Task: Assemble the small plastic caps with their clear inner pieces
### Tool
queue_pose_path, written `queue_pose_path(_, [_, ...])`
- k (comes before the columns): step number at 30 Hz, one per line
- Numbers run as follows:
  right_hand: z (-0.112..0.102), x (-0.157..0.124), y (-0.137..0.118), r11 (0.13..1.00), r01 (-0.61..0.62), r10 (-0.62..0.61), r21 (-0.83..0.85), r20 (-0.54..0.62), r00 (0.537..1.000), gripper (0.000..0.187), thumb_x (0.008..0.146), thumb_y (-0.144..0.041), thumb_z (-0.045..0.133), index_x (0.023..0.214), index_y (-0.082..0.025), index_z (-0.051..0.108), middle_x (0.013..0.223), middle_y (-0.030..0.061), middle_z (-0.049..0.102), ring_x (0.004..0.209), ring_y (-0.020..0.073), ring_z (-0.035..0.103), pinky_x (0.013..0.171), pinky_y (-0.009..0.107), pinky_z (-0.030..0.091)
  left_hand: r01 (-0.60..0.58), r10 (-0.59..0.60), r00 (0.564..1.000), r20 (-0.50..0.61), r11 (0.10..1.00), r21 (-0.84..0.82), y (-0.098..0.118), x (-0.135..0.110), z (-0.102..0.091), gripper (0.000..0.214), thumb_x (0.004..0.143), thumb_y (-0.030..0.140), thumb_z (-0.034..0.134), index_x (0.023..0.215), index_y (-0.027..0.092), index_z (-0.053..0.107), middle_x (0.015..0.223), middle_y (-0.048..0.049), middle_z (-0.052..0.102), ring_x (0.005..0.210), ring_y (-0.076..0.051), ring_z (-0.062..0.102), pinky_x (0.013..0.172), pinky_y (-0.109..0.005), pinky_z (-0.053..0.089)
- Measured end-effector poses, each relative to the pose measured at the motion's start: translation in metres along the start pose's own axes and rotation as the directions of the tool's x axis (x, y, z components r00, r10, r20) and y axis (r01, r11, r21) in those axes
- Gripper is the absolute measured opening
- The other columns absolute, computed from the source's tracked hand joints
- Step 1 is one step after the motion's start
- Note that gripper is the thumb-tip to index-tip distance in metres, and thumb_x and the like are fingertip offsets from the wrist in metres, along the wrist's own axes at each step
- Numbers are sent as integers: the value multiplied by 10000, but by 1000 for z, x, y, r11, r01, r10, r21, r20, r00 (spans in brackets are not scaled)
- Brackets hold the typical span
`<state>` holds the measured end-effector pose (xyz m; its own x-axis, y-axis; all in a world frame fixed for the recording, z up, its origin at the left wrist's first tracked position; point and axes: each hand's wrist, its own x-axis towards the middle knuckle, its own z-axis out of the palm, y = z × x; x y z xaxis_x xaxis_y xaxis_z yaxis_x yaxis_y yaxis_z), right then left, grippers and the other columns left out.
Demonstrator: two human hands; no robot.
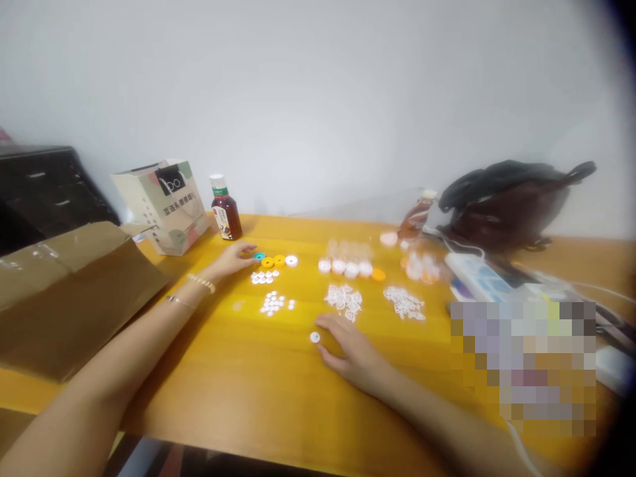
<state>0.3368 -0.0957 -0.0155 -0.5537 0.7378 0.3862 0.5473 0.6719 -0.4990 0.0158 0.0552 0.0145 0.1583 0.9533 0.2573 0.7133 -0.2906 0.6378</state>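
My left hand point(233, 259) reaches across the yellow table point(258, 391), its fingertips touching a teal ring point(259, 256) at the left end of a short row with two yellow rings point(273, 262) and a white ring point(291, 261). The fingers look loosely curled; no grip shows. My right hand point(350, 351) lies flat on the table, fingers spread, beside a small white disc point(315, 337). Small white discs lie in two clusters point(272, 303) between the hands. White lattice pieces point(344, 300) lie just beyond my right hand.
A cardboard box point(69, 298) stands at the left, a paper bag point(166, 205) and a dark bottle point(226, 212) behind it. White caps point(345, 266), a power strip point(479, 277), a dark handbag point(507, 199) and a second bottle point(415, 217) sit at the right.
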Motion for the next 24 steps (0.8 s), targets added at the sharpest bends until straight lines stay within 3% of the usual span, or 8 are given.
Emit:
queue_pose_path(5, [0, 0, 1, 1000, 18, -18, 12, 2, 1000, 240, 777, -186, 524, 1015, -220, 541, 1062, 94, 582, 990, 212, 562, 870, 387, 470, -8, 13, 998, 67, 997, -72, -14, 8, 12, 496, 611, 448, 668, 980, 121, 622, 1000, -87, 633, 864, -213, 590, 809, -339, 471])
queue_pose_path(11, [-1, 1, 1, 1000, 26, -27, 15, 26, 999, 220, 784, -182, 514, 997, -218, 554, 1060, 93, 568, 991, 206, 557, 875, 374, 466, -8, 12, 999, 39, 996, -89, -20, 11, 13, 456, 603, 445, 677, 914, 114, 641, 902, -75, 642, 811, -201, 588, 788, -344, 470])
queue_pose_path(14, [-1, 0, 1, 1000, 21, -22, 17, 32, 999, 201, 783, -181, 517, 978, -214, 554, 1063, 92, 565, 993, 201, 556, 877, 369, 465, -5, 1, 999, -49, 996, -88, -13, 8, 9, 467, 638, 455, 650, 946, 106, 619, 954, -96, 617, 858, -205, 574, 791, -342, 465])
queue_pose_path(17, [-2, -1, -1, 1000, 12, -12, 19, 27, 1000, 182, 776, -178, 525, 951, -213, 559, 1082, 97, 562, 1005, 206, 555, 879, 376, 463, -30, 18, 988, -154, 997, -77, 9, -3, 5, 466, 701, 446, 602, 1037, 123, 575, 1067, -108, 555, 957, -211, 532, 808, -331, 451])
queue_pose_path(19, [-2, -2, -1, 999, 1, -2, 46, 15, 1000, 197, 775, -181, 527, 967, -219, 549, 1097, 94, 560, 1018, 208, 552, 889, 379, 459, -102, 92, 985, -144, 993, -67, 35, -19, 6, 443, 691, 414, 636, 1052, 165, 573, 1061, -80, 549, 971, -201, 520, 821, -316, 439])
queue_pose_path(20, [-3, -2, -2, 997, -9, 9, 72, 5, 1000, 221, 776, -181, 524, 993, -224, 534, 1099, 90, 563, 1022, 206, 552, 894, 380, 458, -212, 208, 976, -69, 975, -62, 50, -29, 8, 413, 707, 392, 635, 1053, 173, 573, 1056, -76, 552, 975, -200, 517, 843, -324, 427])
queue_pose_path(22, [-3, -3, -1, 989, -44, 48, 139, -22, 999, 281, 782, -170, 503, 1056, -227, 488, 1082, 79, 575, 1015, 196, 559, 903, 379, 457, -396, 404, 910, 97, 914, -93, 80, -53, 16, 365, 744, 371, 618, 1063, 200, 570, 1044, -65, 559, 962, -190, 517, 875, -335, 404])
queue_pose_path(24, [-3, -4, 0, 974, -80, 91, 213, -39, 995, 314, 786, -143, 467, 1090, -218, 454, 1060, 71, 586, 1000, 184, 570, 910, 377, 457, -485, 502, 831, 240, 865, -133, 106, -77, 26, 346, 766, 379, 603, 1070, 218, 565, 1000, -52, 570, 926, -177, 521, 841, -311, 411])
